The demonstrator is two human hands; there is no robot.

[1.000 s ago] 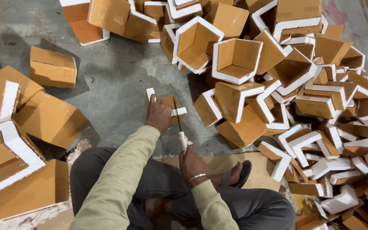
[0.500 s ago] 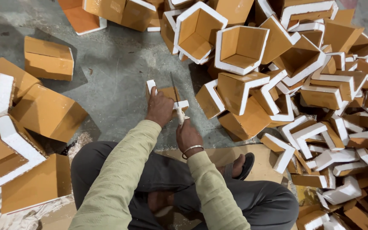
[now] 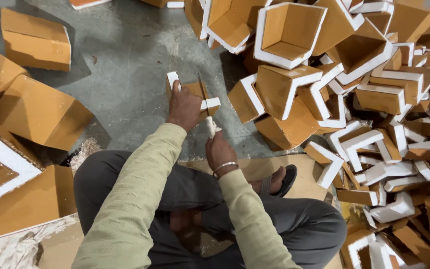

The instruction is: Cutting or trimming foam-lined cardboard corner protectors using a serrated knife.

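My left hand presses down on a small orange piece with white edges that lies on the grey concrete floor in front of me. My right hand, with a metal bangle at the wrist, grips the pale handle of a thin blade tool. The dark blade runs up across the top of the piece, right beside my left hand's fingers. Both sleeves are light green.
A big heap of orange, white-edged angled pieces fills the right side and the top. Larger orange blocks lie at the left. I sit cross-legged in dark trousers on a cardboard sheet, a sandal at my right foot.
The view has shifted slightly, so the heap sits higher. My right hand with the tool has slid a little toward the piece; my left hand stays on it.
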